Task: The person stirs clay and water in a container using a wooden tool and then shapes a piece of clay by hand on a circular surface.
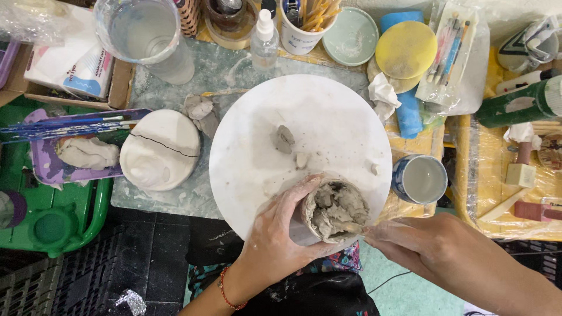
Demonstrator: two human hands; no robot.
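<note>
While the head camera looks straight down, the left hand (275, 234) wraps around a small clay cup (335, 212), with the thumb across its side and the fingers closed under it, so this grip is firmly shut on the cup. The cup is tilted toward the camera, and lumps of wet grey clay fill its inside. It sits over the near edge of a round white board (304, 134), which lies on the counter (222, 70). The right hand (433, 248) comes from the right side; its fingertips are pinched together and touch the cup's rim. If something thin is held between them, I cannot tell. Small clay scraps (285, 139) lie on the board. A blue-and-white cup (419, 179) stands just beside the board, on the right.
</note>
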